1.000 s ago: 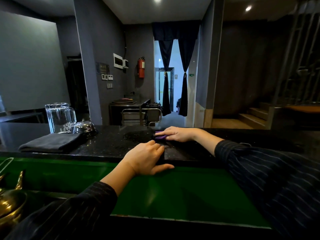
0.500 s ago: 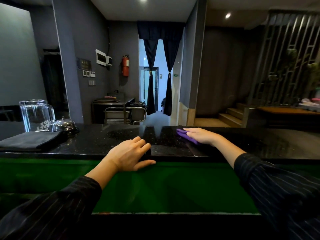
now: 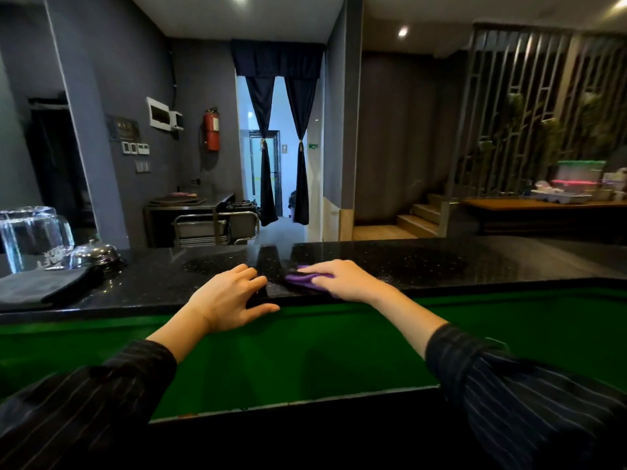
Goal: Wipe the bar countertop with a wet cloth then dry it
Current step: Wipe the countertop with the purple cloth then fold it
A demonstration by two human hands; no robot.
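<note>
The black speckled bar countertop (image 3: 441, 262) runs across the view. A purple cloth (image 3: 303, 279) lies on it near the front edge, and my right hand (image 3: 342, 278) presses flat on top of it, covering most of it. My left hand (image 3: 228, 296) rests on the counter's front edge just left of the cloth, fingers spread on top and thumb over the edge, holding nothing. A folded dark grey cloth (image 3: 40, 286) lies on the counter at the far left.
A glass pitcher (image 3: 32, 239) and a metal call bell (image 3: 96, 255) stand at the left behind the grey cloth. A green panel (image 3: 339, 347) drops below the counter's front edge. Beyond the bar are a steel cart (image 3: 217, 227), a doorway and stairs.
My right hand has slid the purple cloth from the far side of the counter toward the front edge and slightly left. My left hand stays on the edge. The camera has turned right.
</note>
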